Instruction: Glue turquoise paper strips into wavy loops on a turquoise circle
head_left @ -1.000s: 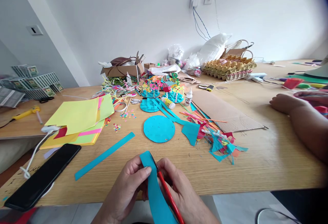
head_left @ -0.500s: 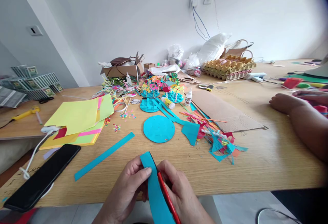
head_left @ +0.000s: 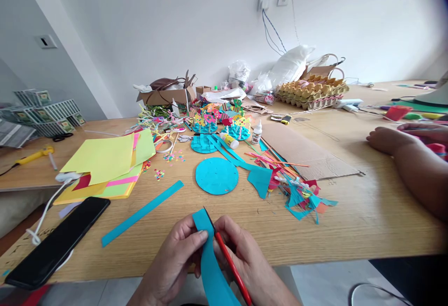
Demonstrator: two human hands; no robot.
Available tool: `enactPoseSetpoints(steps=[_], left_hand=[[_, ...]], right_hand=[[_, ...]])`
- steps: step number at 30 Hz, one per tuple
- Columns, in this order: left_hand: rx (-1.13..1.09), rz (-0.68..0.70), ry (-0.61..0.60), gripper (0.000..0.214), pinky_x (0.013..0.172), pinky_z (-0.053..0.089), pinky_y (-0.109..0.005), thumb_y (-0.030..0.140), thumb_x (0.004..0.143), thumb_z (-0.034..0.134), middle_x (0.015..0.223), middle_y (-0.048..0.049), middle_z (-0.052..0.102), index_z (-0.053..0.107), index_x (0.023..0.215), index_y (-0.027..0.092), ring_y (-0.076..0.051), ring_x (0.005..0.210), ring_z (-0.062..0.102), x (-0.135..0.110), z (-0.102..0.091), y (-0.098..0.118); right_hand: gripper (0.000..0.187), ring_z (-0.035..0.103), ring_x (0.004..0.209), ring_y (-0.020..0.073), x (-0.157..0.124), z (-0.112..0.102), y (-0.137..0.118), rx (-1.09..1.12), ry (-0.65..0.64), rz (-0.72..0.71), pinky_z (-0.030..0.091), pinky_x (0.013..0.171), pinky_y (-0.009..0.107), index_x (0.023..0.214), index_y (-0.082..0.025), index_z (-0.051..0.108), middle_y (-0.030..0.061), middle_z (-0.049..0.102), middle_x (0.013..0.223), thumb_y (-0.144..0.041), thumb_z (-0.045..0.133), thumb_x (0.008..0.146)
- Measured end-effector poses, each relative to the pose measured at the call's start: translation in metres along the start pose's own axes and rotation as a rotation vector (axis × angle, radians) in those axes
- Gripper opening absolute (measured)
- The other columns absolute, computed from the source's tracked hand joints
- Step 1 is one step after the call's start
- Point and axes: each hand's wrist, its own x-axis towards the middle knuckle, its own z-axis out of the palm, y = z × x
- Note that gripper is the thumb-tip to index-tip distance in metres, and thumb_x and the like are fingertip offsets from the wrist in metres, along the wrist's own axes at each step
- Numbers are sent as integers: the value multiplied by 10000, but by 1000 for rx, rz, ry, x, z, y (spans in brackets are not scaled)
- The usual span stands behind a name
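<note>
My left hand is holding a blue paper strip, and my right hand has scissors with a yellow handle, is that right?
Not quite: the scissors are red-handled, not yellow, as the head view shows. They are in your right hand, and your left hand holds the blue paper strip.

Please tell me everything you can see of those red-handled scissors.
The scissors show a smooth red handle, plastic-looking, and a dark, narrow, pointed blade, apparently metal. Held in the right hand, they slant away from the person, blade at the right edge of the blue strip. The rest is hidden.
</note>
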Motion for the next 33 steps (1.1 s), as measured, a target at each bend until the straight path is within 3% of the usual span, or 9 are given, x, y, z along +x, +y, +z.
enactPoseSetpoints(steps=[8,12,15,21,24,27,29,30,33], left_hand=[[18,-18,51,207,390,342,-168,353,716,623,513,30,545,571,790,167,-77,409,474,-1,-3,4],[46,124,206,215,383,357,-165,352,691,651,511,35,568,566,772,172,-82,412,496,-4,-17,24],[50,236,320,215,388,368,-156,331,653,691,504,43,571,550,688,173,-77,422,507,-7,-27,40],[92,293,368,221,413,397,-171,332,640,698,525,36,584,554,679,170,-87,450,526,-4,-32,45],[113,314,380,224,420,408,-182,335,636,698,535,29,593,557,682,166,-94,458,530,-2,-30,43],[125,321,361,229,427,415,-192,346,644,690,535,19,599,559,676,161,-104,466,536,-3,-25,44],[124,332,349,228,440,425,-199,349,654,683,535,16,600,558,665,160,-107,473,540,-4,-21,46],[117,345,352,223,448,430,-201,348,658,681,536,19,599,558,666,161,-107,476,540,-5,-20,47],[92,397,397,209,464,443,-205,332,647,694,556,31,596,568,685,170,-108,500,538,-9,-25,49]], right_hand=[[219,422,521,102,7,-7,7,-166,90,-4,333,510,209,751,-200,421,-47,458,566,-407,424,822],[166,574,677,169,13,-31,1,-612,114,116,364,578,244,932,-201,522,25,630,741,-274,466,793],[195,616,791,214,16,-48,-1,-956,45,189,369,582,256,933,-206,588,74,649,885,-212,447,799],[181,638,730,220,19,-61,-2,-1256,-57,238,375,522,250,876,-187,631,84,626,883,-181,469,796],[242,625,810,223,19,-61,-12,-1148,-47,161,421,619,271,870,-180,643,95,636,915,-191,403,847],[280,580,962,188,16,-49,-25,-722,1,-4,419,793,270,1049,-195,590,76,625,1053,-266,378,880],[330,568,979,168,15,-34,-31,-435,-3,-32,423,797,249,1151,-211,522,52,621,1078,-324,444,851],[333,580,937,159,16,-27,-32,-329,-92,-38,434,762,233,1135,-215,530,37,632,1044,-320,492,821],[147,594,713,115,22,-11,-31,-169,-288,44,424,613,186,804,-176,626,-6,656,773,-192,481,788]])
